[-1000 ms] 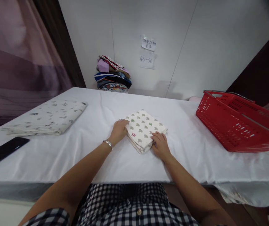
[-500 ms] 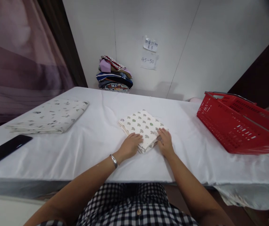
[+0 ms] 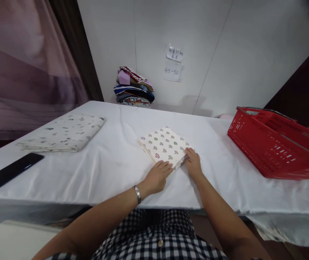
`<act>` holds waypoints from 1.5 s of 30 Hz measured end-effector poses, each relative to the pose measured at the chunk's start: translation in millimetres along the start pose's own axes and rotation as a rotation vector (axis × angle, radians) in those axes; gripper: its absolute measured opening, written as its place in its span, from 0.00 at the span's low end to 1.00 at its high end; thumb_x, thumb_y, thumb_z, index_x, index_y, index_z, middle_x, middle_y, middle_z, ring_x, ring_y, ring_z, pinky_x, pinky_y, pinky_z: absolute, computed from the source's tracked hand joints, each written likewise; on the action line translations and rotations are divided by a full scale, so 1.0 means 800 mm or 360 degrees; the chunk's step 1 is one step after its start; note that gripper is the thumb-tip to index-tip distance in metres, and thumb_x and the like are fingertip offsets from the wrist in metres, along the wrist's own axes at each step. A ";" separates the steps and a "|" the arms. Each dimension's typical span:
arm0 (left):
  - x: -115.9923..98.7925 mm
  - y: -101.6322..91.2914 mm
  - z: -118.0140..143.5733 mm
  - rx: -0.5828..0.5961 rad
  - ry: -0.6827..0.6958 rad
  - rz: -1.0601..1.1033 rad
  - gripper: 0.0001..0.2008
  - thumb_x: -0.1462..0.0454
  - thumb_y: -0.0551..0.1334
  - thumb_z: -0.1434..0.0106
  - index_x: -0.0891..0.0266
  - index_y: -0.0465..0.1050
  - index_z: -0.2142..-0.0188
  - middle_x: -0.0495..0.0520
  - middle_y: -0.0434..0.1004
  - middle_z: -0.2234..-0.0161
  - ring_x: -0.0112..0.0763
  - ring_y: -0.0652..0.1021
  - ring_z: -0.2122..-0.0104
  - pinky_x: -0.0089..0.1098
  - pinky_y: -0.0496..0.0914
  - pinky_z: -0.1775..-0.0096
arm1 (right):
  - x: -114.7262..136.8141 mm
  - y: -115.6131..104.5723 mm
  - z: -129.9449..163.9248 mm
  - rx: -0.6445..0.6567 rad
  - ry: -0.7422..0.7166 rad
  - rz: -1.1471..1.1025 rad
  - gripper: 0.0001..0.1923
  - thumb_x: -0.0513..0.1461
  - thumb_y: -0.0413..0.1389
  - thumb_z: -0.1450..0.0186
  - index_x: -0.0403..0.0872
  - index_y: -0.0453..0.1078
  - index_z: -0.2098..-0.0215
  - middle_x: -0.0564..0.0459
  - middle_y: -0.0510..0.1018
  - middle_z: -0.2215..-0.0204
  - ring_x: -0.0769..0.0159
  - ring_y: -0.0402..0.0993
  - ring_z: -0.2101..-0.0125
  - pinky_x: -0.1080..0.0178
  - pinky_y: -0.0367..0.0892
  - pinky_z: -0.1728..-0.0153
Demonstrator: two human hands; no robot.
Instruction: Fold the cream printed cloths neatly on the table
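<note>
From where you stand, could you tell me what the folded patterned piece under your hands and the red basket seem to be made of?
Folded patterned cloth: apparently soft woven fabric, matte, with layered edges. Red basket: seemingly rigid moulded plastic, slightly glossy, with slotted walls and a grey, probably metal, handle.

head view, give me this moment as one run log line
left hand: flat at near corner of folded mushroom-print cloth | right hand: fingers on its right edge | cloth flat on white table | red basket right

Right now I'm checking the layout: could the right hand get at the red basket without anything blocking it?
Probably yes. The right hand rests at the folded patterned cloth, and only bare white tablecloth lies between it and the red basket.
</note>
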State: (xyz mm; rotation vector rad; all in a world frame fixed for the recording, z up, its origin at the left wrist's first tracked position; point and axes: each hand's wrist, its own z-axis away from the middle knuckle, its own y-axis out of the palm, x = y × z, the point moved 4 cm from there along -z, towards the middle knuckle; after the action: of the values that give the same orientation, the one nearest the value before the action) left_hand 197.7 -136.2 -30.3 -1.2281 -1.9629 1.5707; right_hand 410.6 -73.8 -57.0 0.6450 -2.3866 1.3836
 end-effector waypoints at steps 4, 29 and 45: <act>-0.001 0.003 0.000 0.0014 -0.0008 -0.0035 0.28 0.72 0.55 0.46 0.61 0.66 0.44 0.58 0.65 0.41 0.42 0.62 0.40 0.48 0.54 0.39 | -0.021 0.000 -0.023 -0.0043 0.0029 -0.0051 0.30 0.28 0.45 0.47 0.46 0.69 0.48 0.48 0.69 0.44 0.57 0.58 0.41 0.47 0.52 0.41; -0.019 0.003 -0.011 -0.0115 -0.0098 -0.0219 0.21 0.64 0.58 0.39 0.62 0.63 0.46 0.59 0.71 0.51 0.40 0.69 0.51 0.42 0.62 0.49 | -0.044 0.000 -0.029 -0.0137 0.0610 -0.0660 0.27 0.51 0.54 0.43 0.44 0.71 0.51 0.45 0.75 0.52 0.57 0.69 0.55 0.54 0.62 0.49; 0.119 -0.065 0.028 -0.0260 -0.0570 -0.0521 0.17 0.76 0.50 0.43 0.61 0.73 0.61 0.58 0.76 0.59 0.42 0.72 0.56 0.46 0.62 0.53 | 0.012 -0.003 -0.008 0.0204 0.0159 -0.0719 0.19 0.49 0.52 0.40 0.47 0.63 0.82 0.60 0.61 0.85 0.71 0.57 0.80 0.67 0.54 0.77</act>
State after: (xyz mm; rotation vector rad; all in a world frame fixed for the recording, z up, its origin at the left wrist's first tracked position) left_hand 106.3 -76.1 -13.1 -0.6578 -2.4087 1.5634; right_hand 403.8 -71.9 -47.6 1.0450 -1.9265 1.3334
